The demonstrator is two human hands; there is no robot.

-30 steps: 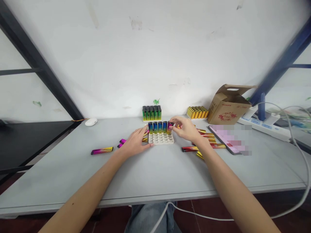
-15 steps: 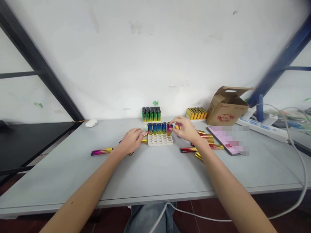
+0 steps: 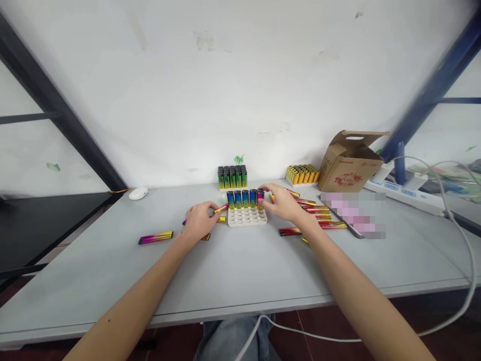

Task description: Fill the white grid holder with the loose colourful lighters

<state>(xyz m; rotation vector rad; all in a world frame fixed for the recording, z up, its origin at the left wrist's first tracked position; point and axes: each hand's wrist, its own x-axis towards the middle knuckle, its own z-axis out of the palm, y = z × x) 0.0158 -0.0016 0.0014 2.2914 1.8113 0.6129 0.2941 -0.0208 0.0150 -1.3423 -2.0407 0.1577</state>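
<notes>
A white tray (image 3: pixel 247 218) with rows of holes sits mid-table. Several blue-to-yellow lighters (image 3: pixel 236 199) stand upright along its back row. At the right end of that row is a purple-and-yellow lighter (image 3: pixel 260 198), and my right hand (image 3: pixel 280 201) has its thumb and fingers closed around it. Just left of the tray, my left hand (image 3: pixel 201 219) pinches a pink-and-gold lighter (image 3: pixel 221 208), tilted toward the tray. More lighters lie partly hidden under that hand. A purple-and-yellow lighter (image 3: pixel 156 237) lies flat farther left.
Several red-and-gold lighters (image 3: pixel 319 216) lie right of my right hand, beside a blurred pink flat item (image 3: pixel 349 213). Behind stand a block of green lighters (image 3: pixel 233 177), yellow ones (image 3: pixel 303 174), an open cardboard box (image 3: pixel 349 168) and a power strip (image 3: pixel 409 198). A white case (image 3: pixel 139 193) is back left.
My left hand has raised the pink-and-gold lighter, which now shows more clearly beside the tray. My right hand stays at the purple lighter in the back row. The view has shifted slightly.
</notes>
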